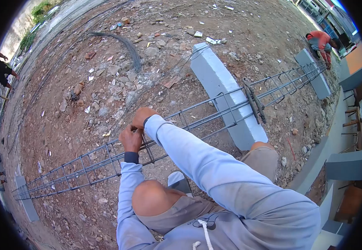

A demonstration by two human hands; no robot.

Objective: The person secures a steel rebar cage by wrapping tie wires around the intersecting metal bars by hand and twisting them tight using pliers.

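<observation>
A long cage of steel rebar (83, 164) with square stirrups runs diagonally in front of me, resting on pale blocks. My left hand (131, 138) is closed at the cage's upper bar, beside a stirrup (148, 151). Just above and to its right, my right hand (143, 117) is curled into a fist, close against the left fingers. Whatever the fingers pinch is hidden or too thin to name. Farther right, a dark bundle of bent metal (254, 102) hangs on the cage over the nearest block (226, 79).
Other blocks support the cage at the far left (27, 204) and far right (314, 77). A person in red (320, 43) crouches at the right end. Another person (2, 73) is at the left edge. A wire bundle (126, 46) lies on rubble-strewn ground. Chairs (358, 106) stand right.
</observation>
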